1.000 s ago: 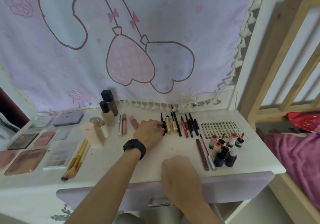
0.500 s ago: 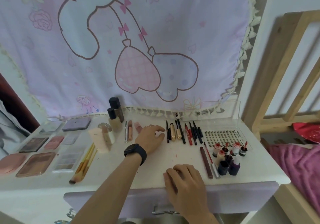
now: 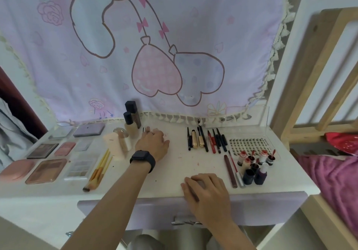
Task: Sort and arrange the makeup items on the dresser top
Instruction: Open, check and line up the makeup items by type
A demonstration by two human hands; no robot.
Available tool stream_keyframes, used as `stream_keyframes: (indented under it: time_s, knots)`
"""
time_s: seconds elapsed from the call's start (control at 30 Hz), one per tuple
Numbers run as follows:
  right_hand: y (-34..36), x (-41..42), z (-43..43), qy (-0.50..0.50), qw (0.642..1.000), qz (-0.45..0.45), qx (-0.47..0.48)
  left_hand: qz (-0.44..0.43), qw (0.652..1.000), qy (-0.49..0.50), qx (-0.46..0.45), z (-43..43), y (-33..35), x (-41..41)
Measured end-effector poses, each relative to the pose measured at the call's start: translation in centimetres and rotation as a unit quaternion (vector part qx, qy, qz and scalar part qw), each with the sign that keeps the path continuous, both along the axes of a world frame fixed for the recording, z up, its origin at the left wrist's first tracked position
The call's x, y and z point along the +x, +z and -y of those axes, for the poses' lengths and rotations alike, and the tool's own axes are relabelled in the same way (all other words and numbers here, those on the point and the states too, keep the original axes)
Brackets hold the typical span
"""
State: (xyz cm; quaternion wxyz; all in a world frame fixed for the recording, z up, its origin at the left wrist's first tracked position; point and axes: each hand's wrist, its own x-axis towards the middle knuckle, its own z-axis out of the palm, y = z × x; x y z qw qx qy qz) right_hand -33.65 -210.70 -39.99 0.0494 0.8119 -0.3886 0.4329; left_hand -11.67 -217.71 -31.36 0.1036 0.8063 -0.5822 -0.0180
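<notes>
Flat makeup boxes lie at the left edge of the dresser top [image 3: 170,184]. A pink compact [image 3: 16,171] is near the front left corner. A brown palette [image 3: 46,170] is just beside it, and then comes a clear palette [image 3: 80,167]. Behind them lie a dark palette [image 3: 42,150] and a pink blush [image 3: 64,148]. A purple palette [image 3: 88,129] lies by the back edge.

Next is a bunch of yellow brushes [image 3: 98,170], with the hairs pointing to the front edge. Behind them stands a pink sponge [image 3: 112,145], touching a bottle with a clear top [image 3: 123,139]. Two dark-capped bottles [image 3: 130,125] stand at the back edge.

The left hand [image 3: 153,145] has a black watch [image 3: 143,159] on the wrist. It lies palm down in the middle of the dresser top, just beside the bottles. Its fingers reach toward the back edge. What is under them is hidden, so I cannot tell if the hand holds something or only touches it.

The right hand [image 3: 205,191] rests at the front edge. Its fingers are bent a little and hold nothing, and the tips touch the top.

To the right, a neat row of pencils [image 3: 215,139] and two gold tubes [image 3: 194,139] lies near the back edge. A long brown pencil [image 3: 230,170] and a silver stick [image 3: 239,178] lie side by side closer to the front. A lash tray [image 3: 248,143] sits by the back right corner. Little bottles [image 3: 253,164] stand bunched in front of it, near the right edge.

Past that edge is a pink blanket [image 3: 333,182].
</notes>
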Motion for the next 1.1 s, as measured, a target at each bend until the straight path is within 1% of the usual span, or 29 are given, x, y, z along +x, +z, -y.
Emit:
stream_keyframes:
  time_s: [0.17,0.23,0.3,0.37,0.47,0.53,0.6,0.63,0.67,0.77,0.87,0.9,1.0,1.1]
  knots:
    - [-0.3,0.0,0.1,0.003,1.000,0.006,0.007,0.033,0.999,0.032,0.012,0.4,0.4,-0.6]
    - [-0.3,0.0,0.2,0.004,1.000,0.008,0.009,0.014,0.999,0.046,0.010,0.6,0.5,-0.5]
    - [-0.3,0.0,0.2,0.006,1.000,0.008,0.010,-0.025,0.997,0.068,0.010,0.4,0.7,-0.3]
    - [-0.3,0.0,0.2,0.007,1.000,0.006,0.007,-0.082,0.993,0.083,0.000,0.0,0.9,0.0]
    - [-0.2,-0.1,0.2,0.006,1.000,0.005,0.012,-0.209,0.973,0.072,-0.071,-1.9,1.1,0.0]
    - [-0.1,-0.1,0.1,0.006,1.000,0.007,0.022,-0.303,0.941,0.058,-0.140,-3.8,0.9,-0.4]
    - [0.1,-0.1,0.1,0.007,0.999,0.008,0.032,-0.397,0.895,0.052,-0.199,-5.9,0.3,-0.9]
    - [0.2,-0.1,0.0,0.007,0.999,0.009,0.039,-0.423,0.879,0.047,-0.215,-6.9,0.0,-1.2]
    - [0.4,-0.1,-0.1,0.005,0.999,0.009,0.048,-0.437,0.871,0.041,-0.223,-7.9,-0.3,-1.6]
    - [1.3,0.0,-0.2,-0.003,0.995,0.013,0.103,-0.466,0.856,0.018,-0.222,-10.1,-1.4,-2.6]
    - [2.6,0.1,-0.2,0.007,0.976,0.046,0.211,-0.484,0.843,-0.003,-0.236,-11.3,-2.1,-3.8]
    - [3.1,0.2,-0.1,0.011,0.971,0.062,0.230,-0.483,0.842,-0.010,-0.241,-11.3,-2.3,-4.2]
    - [4.5,0.4,0.8,0.015,0.959,0.102,0.263,-0.457,0.854,-0.040,-0.243,-10.9,-2.4,-5.2]
    - [5.4,1.0,1.9,0.054,0.934,0.117,0.334,-0.415,0.876,-0.067,-0.239,-9.8,-2.4,-5.9]
